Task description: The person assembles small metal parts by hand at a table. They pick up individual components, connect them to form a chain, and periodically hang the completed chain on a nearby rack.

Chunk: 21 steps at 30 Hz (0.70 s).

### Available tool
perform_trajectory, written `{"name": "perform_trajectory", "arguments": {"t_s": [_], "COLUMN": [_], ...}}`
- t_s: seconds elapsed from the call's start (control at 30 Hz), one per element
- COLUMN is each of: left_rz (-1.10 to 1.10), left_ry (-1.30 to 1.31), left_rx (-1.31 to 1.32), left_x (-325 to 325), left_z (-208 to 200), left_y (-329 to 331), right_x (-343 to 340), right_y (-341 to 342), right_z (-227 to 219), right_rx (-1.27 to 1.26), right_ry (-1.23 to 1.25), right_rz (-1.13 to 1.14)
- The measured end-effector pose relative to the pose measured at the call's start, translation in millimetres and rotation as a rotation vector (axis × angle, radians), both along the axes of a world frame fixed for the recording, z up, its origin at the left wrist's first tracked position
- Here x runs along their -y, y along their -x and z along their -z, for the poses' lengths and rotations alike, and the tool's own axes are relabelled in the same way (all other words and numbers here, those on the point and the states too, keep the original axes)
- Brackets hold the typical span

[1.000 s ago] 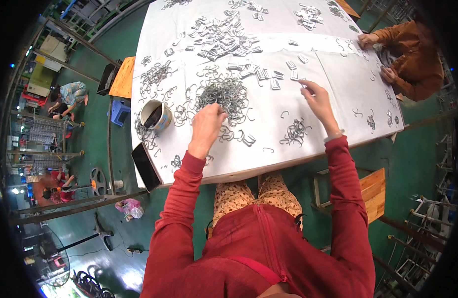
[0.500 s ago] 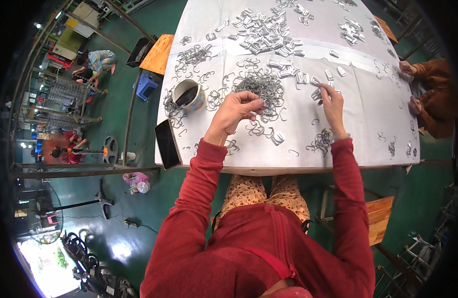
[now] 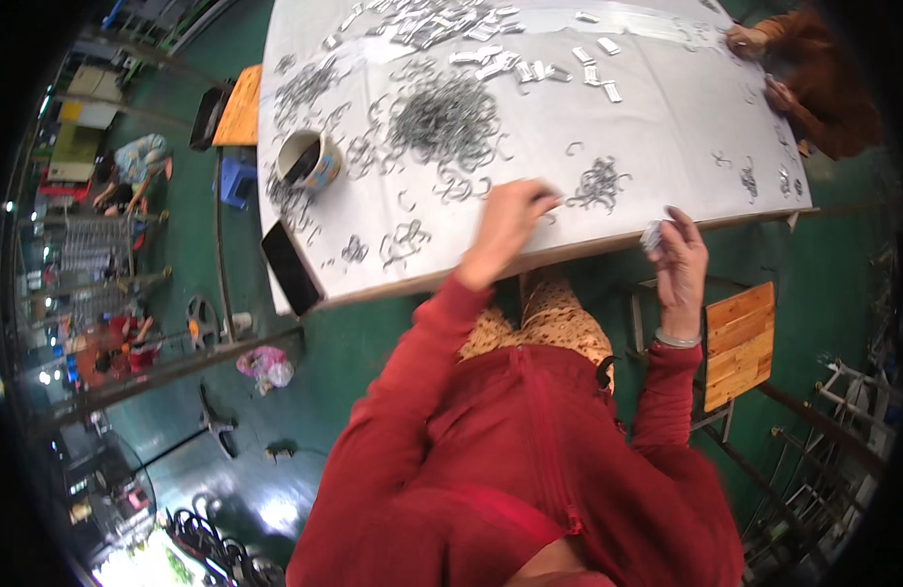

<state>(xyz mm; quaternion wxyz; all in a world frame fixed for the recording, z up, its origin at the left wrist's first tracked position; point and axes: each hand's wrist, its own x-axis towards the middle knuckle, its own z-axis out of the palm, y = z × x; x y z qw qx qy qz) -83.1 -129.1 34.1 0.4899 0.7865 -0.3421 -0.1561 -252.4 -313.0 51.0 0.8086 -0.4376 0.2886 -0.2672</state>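
In my right hand a small silver metal buckle-like piece is gripped between thumb and fingers, just off the table's front edge. My left hand, blurred by motion, hovers over the front of the table with its fingertips pinched together; whatever they hold is too small to make out. Just right of those fingertips lies a small heap of wire hooks. Farther left, a big pile of grey hooks spreads over the white table cover. Loose silver pieces lie toward the back.
At the left stand a patterned cup with a dark object inside and a black phone on the table corner. A co-worker's hands are at the right edge. A wooden stool stands at my right.
My right hand has come back toward me from among the silver pieces, past the front edge, holding one. My left hand has moved right, away from the big hook pile. The view has shifted.
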Motion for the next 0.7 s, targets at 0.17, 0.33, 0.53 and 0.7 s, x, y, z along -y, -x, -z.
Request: {"name": "perform_trajectory", "arguments": {"t_s": [0.17, 0.33, 0.53, 0.7], "left_rz": [-0.058, -0.141, -0.139, -0.111], "left_ry": [0.017, -0.033, -0.355, -0.419], "left_rx": [0.264, 0.4, 0.604, 0.872], "left_x": [65, 1, -59, -51], "left_z": [24, -7, 27, 72], "left_y": [26, -4, -33, -45], "right_x": [2, -4, -17, -16], "right_y": [25, 3, -11, 2], "right_z": [28, -4, -33, -24], "right_rx": [-0.083, -0.068, -0.1, -0.135], "right_ry": [-0.191, -0.037, 0.021, 0.252], "right_rz": [0.042, -0.157, -0.148, -0.158]}}
